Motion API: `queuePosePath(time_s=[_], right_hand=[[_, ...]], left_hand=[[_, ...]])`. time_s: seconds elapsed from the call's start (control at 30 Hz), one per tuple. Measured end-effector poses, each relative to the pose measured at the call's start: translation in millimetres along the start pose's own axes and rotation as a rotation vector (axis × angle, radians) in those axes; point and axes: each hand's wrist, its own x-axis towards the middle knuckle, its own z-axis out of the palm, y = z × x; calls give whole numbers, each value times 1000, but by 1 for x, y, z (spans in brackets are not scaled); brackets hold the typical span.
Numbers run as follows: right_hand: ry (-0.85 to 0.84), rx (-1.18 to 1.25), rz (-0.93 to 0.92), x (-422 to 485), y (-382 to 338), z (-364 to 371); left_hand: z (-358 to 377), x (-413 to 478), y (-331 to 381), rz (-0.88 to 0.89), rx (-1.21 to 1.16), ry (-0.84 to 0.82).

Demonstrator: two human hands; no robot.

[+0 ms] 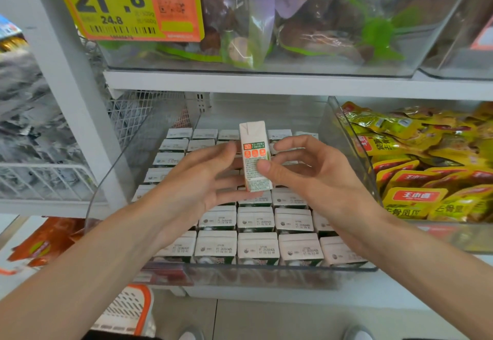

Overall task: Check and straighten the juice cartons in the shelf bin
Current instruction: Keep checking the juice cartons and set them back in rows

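A small cream juice carton [254, 150] with an orange and green label stands upright above the clear shelf bin [240, 275]. My right hand [314, 174] pinches it, thumb on the printed side and fingers curled round its right edge. My left hand [197, 179] cups it from the left, thumb near the label and fingers under its base. Below, several rows of like cartons [256, 246] stand packed in the bin, tops up with printed date codes.
To the right, another clear bin holds yellow snack packets [416, 158]. The shelf above carries a bin of bagged goods [293, 19] and a yellow price tag [120, 3]. A white upright post [74, 99] and wire racks [45, 179] stand at the left.
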Motion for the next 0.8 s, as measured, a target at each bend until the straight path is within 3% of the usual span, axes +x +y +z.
queuePosePath(time_s=[0.23,0.4,0.8], right_hand=[[-32,19,-25,0,1,1],[-9,-49,-11,0,2,3],[-17,56,10,1,1,2]], left_hand=[[-1,-2,-2,10,19,57],[-2,-3,0,11,39,33],[-5,-5,1,-21,-77,-48]])
